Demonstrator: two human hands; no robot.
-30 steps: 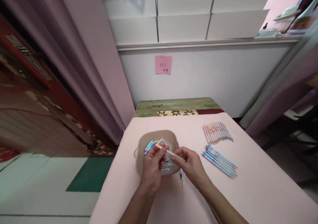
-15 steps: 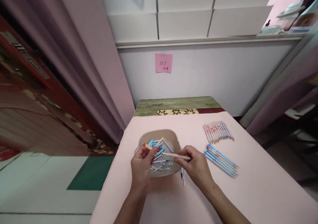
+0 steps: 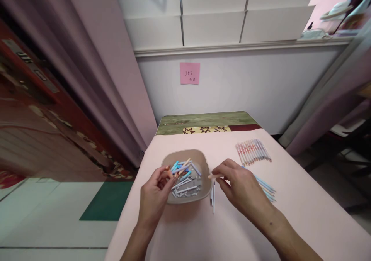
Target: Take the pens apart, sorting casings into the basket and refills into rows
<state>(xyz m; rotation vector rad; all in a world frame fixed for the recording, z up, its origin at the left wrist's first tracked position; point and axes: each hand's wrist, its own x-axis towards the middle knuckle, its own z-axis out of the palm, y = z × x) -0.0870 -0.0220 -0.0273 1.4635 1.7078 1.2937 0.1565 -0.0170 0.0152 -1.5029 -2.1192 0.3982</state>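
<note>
My left hand [image 3: 156, 185] is closed at the left rim of a beige plastic basin [image 3: 207, 164], pinching a short orange-brown pen part [image 3: 169, 172]; whether it is a cap or a barrel I cannot tell. Past the basin's right rim, my right hand [image 3: 236, 180] has its fingertips closed on a pale pink pen [image 3: 216, 176], mostly hidden by the fingers. Inside the basin lie coloured pen parts [image 3: 181, 168] in blue, turquoise and orange, white refills [image 3: 185, 189] and small white pieces. Below my right fingers, thin white refills [image 3: 213, 201] with dark ends rest on the table.
A row of pens with red marks [image 3: 252, 152] lies at the right back of the pink-covered table [image 3: 220, 234]. Blue pens [image 3: 268, 187] lie in front of it, partly behind my right hand. A pink note [image 3: 189, 73] is stuck on the wall behind.
My hands have moved apart: the left a little to the left, the right to the right with the pale pink pen. The white tip seen on that pen earlier no longer shows.
</note>
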